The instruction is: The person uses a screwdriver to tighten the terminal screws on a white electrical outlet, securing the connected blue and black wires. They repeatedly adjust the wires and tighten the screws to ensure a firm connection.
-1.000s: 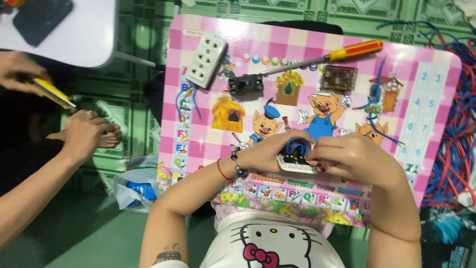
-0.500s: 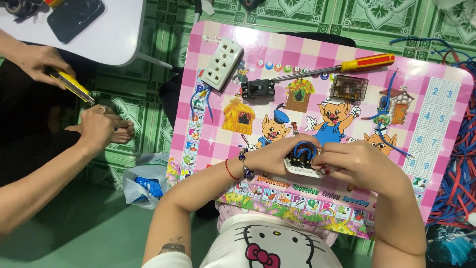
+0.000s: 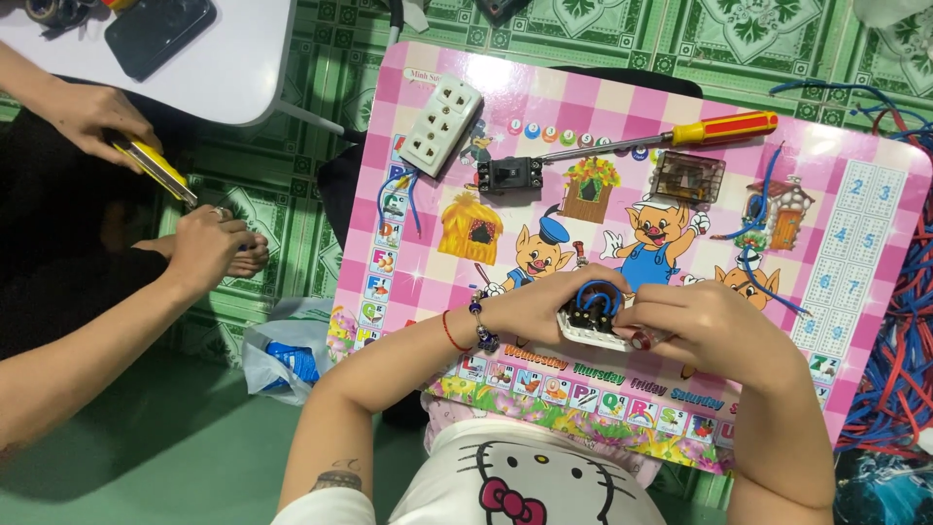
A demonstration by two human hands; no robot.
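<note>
Both hands close around 1 small white electrical fitting [image 3: 590,326] with a blue wire loop on top: the left hand [image 3: 530,306] grips its left end, the right hand [image 3: 705,326] its right. It sits over a pink cartoon lap table [image 3: 855,253]. Farther up lie a white socket block [image 3: 440,124], a black switch [image 3: 510,175] and a yellow-handled screwdriver [image 3: 724,127].

Parts crowding the far end of a pink checked lap table [image 3: 622,107]

A white plastic socket block [image 3: 440,124], a black switch [image 3: 509,175], a yellow-handled screwdriver [image 3: 671,135] and a small clear-cased part [image 3: 687,177] are lining the far edge; bare cartoon board is lying open between them and both hands.
</note>
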